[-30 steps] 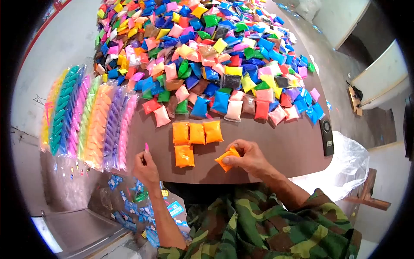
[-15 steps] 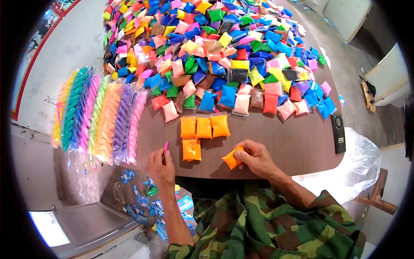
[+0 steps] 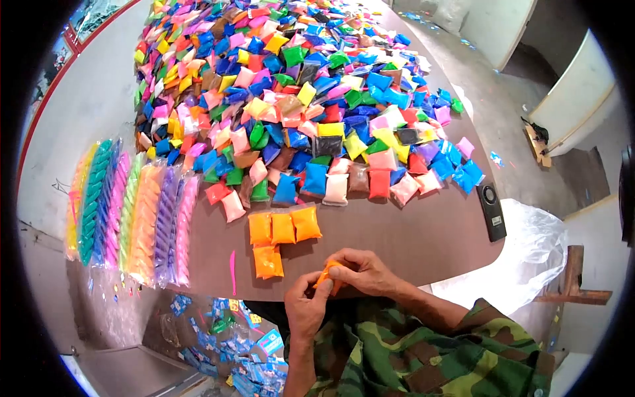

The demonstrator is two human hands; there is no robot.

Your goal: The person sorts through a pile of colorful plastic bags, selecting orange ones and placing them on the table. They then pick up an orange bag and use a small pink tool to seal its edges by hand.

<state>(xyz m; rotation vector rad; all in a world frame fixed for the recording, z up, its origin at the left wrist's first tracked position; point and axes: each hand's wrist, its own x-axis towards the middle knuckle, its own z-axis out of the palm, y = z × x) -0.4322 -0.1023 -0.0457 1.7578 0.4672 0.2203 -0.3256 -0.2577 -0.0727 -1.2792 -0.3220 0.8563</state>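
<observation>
Between my two hands, close to the table's front edge, is a small orange packet [image 3: 325, 276]. My right hand [image 3: 365, 272] is closed on its right side, with the thumb on top. My left hand [image 3: 307, 306] pinches the packet's lower left side, and the fingers cover much of it. Left of my hands, several orange packets [image 3: 283, 228] lie grouped on the brown table [image 3: 423, 258]. A thin pink plastic stick [image 3: 233, 272] rests on the table farther left, touched by neither hand.
A large heap of small coloured packets [image 3: 317, 145] covers the far part of the table. Bagged, twisted coloured strips [image 3: 142, 225] lie along the left edge. A black handheld device [image 3: 491, 212] is at the right edge, near a clear plastic sheet [image 3: 529, 245]. Blue wrappers [image 3: 241, 354] litter the floor.
My left hand has let go of the pink stick, now on the table, and moved right to take hold of the orange packet. My right hand has moved slightly left and down. The view has shifted.
</observation>
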